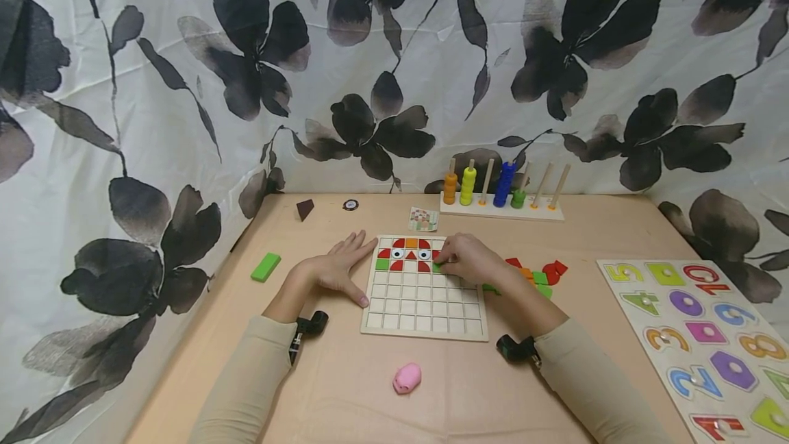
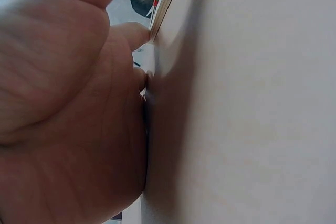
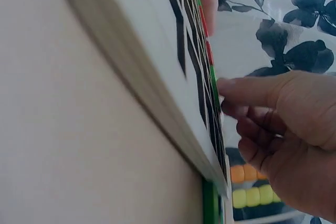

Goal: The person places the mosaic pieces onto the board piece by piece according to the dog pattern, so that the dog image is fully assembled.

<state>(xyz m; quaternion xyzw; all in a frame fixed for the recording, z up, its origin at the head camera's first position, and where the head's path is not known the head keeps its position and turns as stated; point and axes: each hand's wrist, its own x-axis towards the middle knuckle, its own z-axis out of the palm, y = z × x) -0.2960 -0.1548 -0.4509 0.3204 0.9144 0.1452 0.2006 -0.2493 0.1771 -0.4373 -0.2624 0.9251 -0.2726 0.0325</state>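
A white grid board lies on the table, its upper rows partly filled with red, green, orange and eye-patterned tiles. At the board's right side, my right hand has its fingers bent, thumb and fingertips together at a green tile in the third row. From the right wrist view, those fingertips meet the green tile right at the board's surface. My left hand rests with spread fingers along the board's left edge, thumb touching near its lower left side. The left wrist view shows that palm against the table.
Loose red, orange and green tiles lie right of the board, partly behind my right forearm. A pattern card and a peg stacker stand beyond it. A pink toy lies in front, a green block left, a number puzzle right.
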